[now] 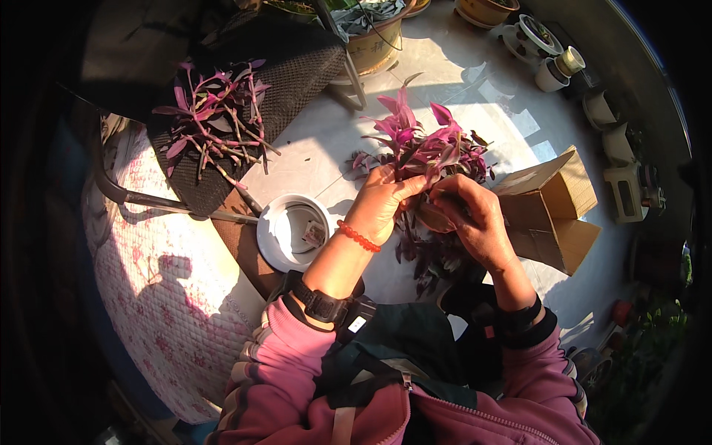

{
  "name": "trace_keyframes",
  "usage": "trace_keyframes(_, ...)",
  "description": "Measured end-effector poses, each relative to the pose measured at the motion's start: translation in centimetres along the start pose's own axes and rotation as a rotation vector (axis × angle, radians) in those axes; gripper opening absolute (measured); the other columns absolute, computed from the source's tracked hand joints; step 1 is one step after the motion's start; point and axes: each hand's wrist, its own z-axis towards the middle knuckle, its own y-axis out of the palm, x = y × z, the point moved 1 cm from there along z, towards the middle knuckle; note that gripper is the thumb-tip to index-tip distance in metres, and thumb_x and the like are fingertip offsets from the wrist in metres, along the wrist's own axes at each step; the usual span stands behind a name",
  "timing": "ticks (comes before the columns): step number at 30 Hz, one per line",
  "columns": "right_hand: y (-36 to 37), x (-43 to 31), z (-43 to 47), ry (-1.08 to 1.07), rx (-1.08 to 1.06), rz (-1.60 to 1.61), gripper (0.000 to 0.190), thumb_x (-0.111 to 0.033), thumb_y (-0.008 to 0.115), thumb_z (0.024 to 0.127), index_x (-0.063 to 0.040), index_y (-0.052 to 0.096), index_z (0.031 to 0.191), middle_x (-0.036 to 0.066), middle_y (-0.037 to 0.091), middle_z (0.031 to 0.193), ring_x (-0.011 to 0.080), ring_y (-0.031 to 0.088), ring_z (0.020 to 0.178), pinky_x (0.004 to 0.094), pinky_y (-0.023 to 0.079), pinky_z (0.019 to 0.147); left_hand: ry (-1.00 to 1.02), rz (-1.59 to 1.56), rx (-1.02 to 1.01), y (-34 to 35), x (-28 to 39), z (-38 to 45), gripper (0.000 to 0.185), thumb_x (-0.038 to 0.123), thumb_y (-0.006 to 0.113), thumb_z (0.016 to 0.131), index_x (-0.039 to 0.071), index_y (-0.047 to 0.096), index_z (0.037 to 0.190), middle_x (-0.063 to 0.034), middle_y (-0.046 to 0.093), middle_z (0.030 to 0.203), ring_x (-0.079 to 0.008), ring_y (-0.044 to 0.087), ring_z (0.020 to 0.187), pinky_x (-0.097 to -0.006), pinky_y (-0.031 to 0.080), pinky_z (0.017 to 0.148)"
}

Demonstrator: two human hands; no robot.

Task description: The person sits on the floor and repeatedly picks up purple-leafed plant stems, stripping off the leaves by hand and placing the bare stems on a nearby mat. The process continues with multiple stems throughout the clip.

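Observation:
My left hand [379, 203] holds a bunch of pink and purple tradescantia stems [409, 130] in the sunlight. Its thumb reaches across toward my right hand [473, 214], whose bent fingers are closed on a leaf or stem low in the bunch. The exact pinch point is hidden behind the fingers. A broad brownish leaf [435, 218] hangs between the two hands. Darker purple foliage [425, 258] shows below them; whether it hangs or lies on the floor, I cannot tell. Cut tradescantia stems [222, 125] lie heaped on a dark woven chair seat [300, 72] at upper left.
Left of my forearm stands a white round pot [270, 236] with a small packet [314, 233] inside. An open cardboard box [528, 219] lies right of my right hand. Several pots line the right wall; a large planter [375, 53] stands behind. A quilted floral cover [167, 345] spreads at left.

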Motion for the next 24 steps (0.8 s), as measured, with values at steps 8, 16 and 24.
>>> trace_keyframes(8, 1.2, 0.6, 0.3, 0.125, 0.206, 0.731, 0.053, 0.001, 0.07, 0.086, -0.003, 0.046, 0.134, 0.006, 0.06, 0.122, 0.0154, 0.059, 0.111, 0.0307, 0.049, 0.095, 0.214, 0.178, 0.016, 0.8, -1.2, 0.6, 0.028, -0.003, 0.063, 0.086, -0.002, 0.061, 0.114, -0.0038, 0.069, 0.1, -0.0082, 0.062, 0.084, -0.0256, 0.052, 0.077)
trace_keyframes(16, 1.7, 2.2, 0.9, 0.183, 0.437, 0.484, 0.042, 0.006, 0.065, 0.086, -0.001, 0.053, 0.127, 0.005, 0.063, 0.115, 0.0121, 0.059, 0.105, 0.0267, 0.049, 0.091, 0.609, 0.862, 0.105, 1.3, -1.8, -0.2, 0.032, -0.007, 0.059, 0.079, -0.001, 0.061, 0.111, -0.0042, 0.065, 0.098, -0.0142, 0.06, 0.087, -0.0291, 0.049, 0.08)
trace_keyframes(24, 1.2, 2.5, 1.3, 0.085, 0.268, 0.685, 0.039, 0.005, 0.063, 0.088, -0.002, 0.055, 0.125, 0.002, 0.063, 0.113, 0.0101, 0.058, 0.105, 0.0258, 0.047, 0.094, 0.114, -0.048, 0.049, 0.7, -1.4, -0.3, 0.019, 0.001, 0.059, 0.09, 0.007, 0.063, 0.108, 0.0025, 0.063, 0.088, -0.0027, 0.051, 0.07, -0.0189, 0.038, 0.055)
